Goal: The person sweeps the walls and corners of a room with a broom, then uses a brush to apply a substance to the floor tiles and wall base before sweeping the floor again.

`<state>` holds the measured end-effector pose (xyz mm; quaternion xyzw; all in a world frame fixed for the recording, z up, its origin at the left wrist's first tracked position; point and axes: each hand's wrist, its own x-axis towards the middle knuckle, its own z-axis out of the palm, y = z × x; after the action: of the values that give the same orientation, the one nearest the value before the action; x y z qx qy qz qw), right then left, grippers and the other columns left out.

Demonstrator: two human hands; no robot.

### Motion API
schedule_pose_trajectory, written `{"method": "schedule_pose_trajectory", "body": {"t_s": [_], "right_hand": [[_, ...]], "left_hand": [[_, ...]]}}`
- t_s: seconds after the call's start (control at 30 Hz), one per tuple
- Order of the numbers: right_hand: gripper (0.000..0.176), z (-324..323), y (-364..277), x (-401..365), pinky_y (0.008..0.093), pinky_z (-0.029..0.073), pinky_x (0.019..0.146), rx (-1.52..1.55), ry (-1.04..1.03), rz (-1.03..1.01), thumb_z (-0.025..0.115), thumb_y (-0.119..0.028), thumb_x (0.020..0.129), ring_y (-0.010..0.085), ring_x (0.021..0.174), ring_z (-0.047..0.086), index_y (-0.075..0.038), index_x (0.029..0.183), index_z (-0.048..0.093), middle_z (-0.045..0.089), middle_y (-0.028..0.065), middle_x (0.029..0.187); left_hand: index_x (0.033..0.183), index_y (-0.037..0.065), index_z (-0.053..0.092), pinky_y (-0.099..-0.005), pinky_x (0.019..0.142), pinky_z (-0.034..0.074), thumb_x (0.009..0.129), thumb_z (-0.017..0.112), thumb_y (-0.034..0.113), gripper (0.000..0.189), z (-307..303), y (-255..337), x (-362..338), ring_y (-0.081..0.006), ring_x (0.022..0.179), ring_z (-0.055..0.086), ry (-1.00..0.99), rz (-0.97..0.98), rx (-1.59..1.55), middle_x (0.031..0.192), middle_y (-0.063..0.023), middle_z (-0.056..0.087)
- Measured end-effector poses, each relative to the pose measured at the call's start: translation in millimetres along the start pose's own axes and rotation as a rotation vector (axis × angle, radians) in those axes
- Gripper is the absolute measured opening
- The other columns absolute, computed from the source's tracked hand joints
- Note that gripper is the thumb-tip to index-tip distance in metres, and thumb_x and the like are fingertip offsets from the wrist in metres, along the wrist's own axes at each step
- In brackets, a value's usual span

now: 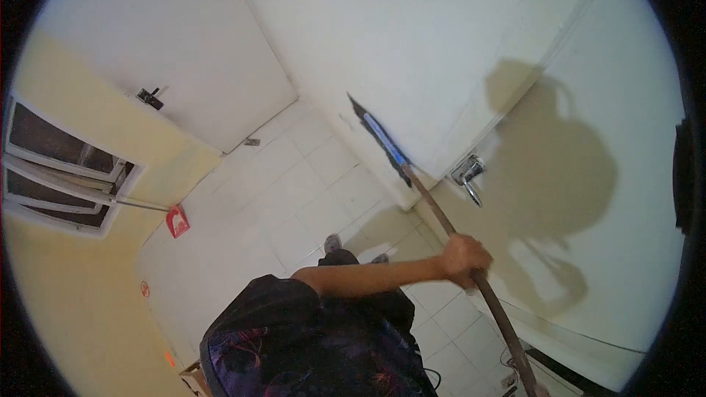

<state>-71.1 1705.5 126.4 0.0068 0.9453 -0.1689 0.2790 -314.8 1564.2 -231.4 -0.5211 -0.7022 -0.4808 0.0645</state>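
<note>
A broom with a blue head point(384, 138) and dark bristles is raised against the white wall, above the floor. Its long brown handle point(500, 316) slants down to the lower right. My left hand point(467, 259) is wrapped round the middle of the handle, with the left forearm stretched across my body. At the bottom edge, a sliver of my right hand point(542, 391) shows round the lower part of the handle; most of it is out of the frame.
A red dustpan point(176, 221) stands by the yellow wall, below a window point(59, 169). Door handles show on the left point(150, 98) and beside the broom point(468, 172). A small object point(252, 142) lies on the tiled floor point(294, 191). Cables are at lower right.
</note>
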Motion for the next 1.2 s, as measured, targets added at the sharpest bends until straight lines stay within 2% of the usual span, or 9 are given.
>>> {"method": "schedule_pose_trajectory", "body": {"t_s": [0.07, 0.1, 0.17, 0.27, 0.4, 0.67, 0.9, 1.07, 1.2], "right_hand": [[0.043, 64, 26, 71, 0.0344, 0.042, 0.045, -0.258, 0.323, -0.205, 0.052, -0.021, 0.092, 0.0278, 0.048, 0.053, -0.003, 0.13, 0.046, 0.055, 0.0099, 0.062], [0.044, 64, -3, 125, 0.0384, 0.046, 0.087, 0.108, 0.139, 0.034, 0.056, -0.003, 0.079, 0.0417, 0.097, 0.059, -0.004, 0.123, 0.055, 0.061, 0.0272, 0.103], [0.046, 100, -37, 199, 0.0389, 0.043, 0.092, 0.348, -0.026, 0.247, 0.057, -0.009, 0.081, 0.0416, 0.104, 0.058, -0.003, 0.126, 0.051, 0.06, 0.0247, 0.112], [0.053, 222, -8, 284, 0.0387, 0.049, 0.06, 0.719, -0.095, 0.352, 0.057, -0.028, 0.088, 0.029, 0.068, 0.062, 0.003, 0.129, 0.045, 0.064, 0.0175, 0.083], [0.038, 284, -40, 345, 0.0233, 0.027, 0.037, 1.734, -0.364, 0.599, 0.055, -0.028, 0.094, 0.0078, 0.044, 0.035, 0.0, 0.118, 0.049, 0.036, -0.0036, 0.056], [0.022, 459, -102, 479, 0.0252, 0.031, 0.034, 1.107, -0.104, 0.606, 0.057, -0.024, 0.089, 0.007, 0.039, 0.036, -0.002, 0.093, 0.054, 0.041, -0.0036, 0.055], [0.023, 314, -173, 392, 0.0242, 0.029, 0.034, 1.282, -0.183, 0.882, 0.058, -0.019, 0.089, 0.0059, 0.037, 0.033, 0.0, 0.102, 0.058, 0.037, -0.0051, 0.051], [0.021, 414, -149, 441, 0.0249, 0.029, 0.035, 1.06, -0.08, 0.715, 0.058, -0.019, 0.088, 0.0073, 0.039, 0.038, 0.0, 0.096, 0.056, 0.04, -0.0038, 0.053], [0.018, 388, -212, 476, 0.0245, 0.029, 0.036, 1.202, -0.136, 0.749, 0.059, -0.02, 0.087, 0.0082, 0.041, 0.038, -0.004, 0.092, 0.056, 0.04, -0.0037, 0.055]], "left_hand": [[0.062, 0.015, 0.054, -0.0402, 0.05, 0.043, 0.052, 0.069, 0.022, 0.019, 24, -76, -46, -0.0266, 0.059, 0.057, 0.136, -0.016, -0.047, 0.063, -0.0023, 0.056], [0.059, 0.013, 0.053, -0.0427, 0.049, 0.042, 0.052, 0.067, 0.019, 0.017, 34, -116, -66, -0.0293, 0.056, 0.056, 0.217, -0.007, -0.067, 0.062, -0.0052, 0.057], [0.063, 0.009, 0.056, -0.0427, 0.056, 0.045, 0.061, 0.064, 0.016, 0.011, 51, -178, -126, -0.0301, 0.063, 0.058, 0.113, -0.245, 0.16, 0.065, -0.0075, 0.058], [0.078, 0.006, 0.061, -0.0418, 0.071, 0.046, 0.069, 0.064, 0.015, 0.013, 46, -233, -190, -0.0307, 0.075, 0.058, 0.076, -0.379, 0.09, 0.072, -0.011, 0.059], [0.104, 0.009, 0.062, -0.0418, 0.089, 0.042, 0.079, 0.064, 0.021, 0.028, 64, -274, -256, -0.0307, 0.097, 0.054, -0.044, -0.63, 0.195, 0.095, -0.016, 0.061], [0.146, 0.013, 0.019, -0.0499, 0.106, 0.031, 0.08, 0.065, 0.018, 0.08, 29, -298, -359, -0.0386, 0.135, 0.025, -0.345, -1.255, 0.488, 0.144, -0.0252, 0.026], [0.138, 0.011, 0.032, -0.051, 0.1, 0.036, 0.078, 0.062, 0.017, 0.067, -71, -246, -421, -0.0384, 0.128, 0.036, -0.107, -1.129, 0.044, 0.136, -0.0238, 0.037], [0.117, 0.01, 0.052, -0.0472, 0.089, 0.046, 0.085, 0.058, 0.033, 0.04, -143, -249, -442, -0.0366, 0.111, 0.051, -0.506, -1.211, -0.217, 0.119, -0.0192, 0.053], [0.11, 0.007, 0.055, -0.0454, 0.084, 0.047, 0.087, 0.056, 0.034, 0.035, -184, -272, -481, -0.0344, 0.097, 0.06, -0.28, -1.145, -0.202, 0.102, -0.0162, 0.063]]}}
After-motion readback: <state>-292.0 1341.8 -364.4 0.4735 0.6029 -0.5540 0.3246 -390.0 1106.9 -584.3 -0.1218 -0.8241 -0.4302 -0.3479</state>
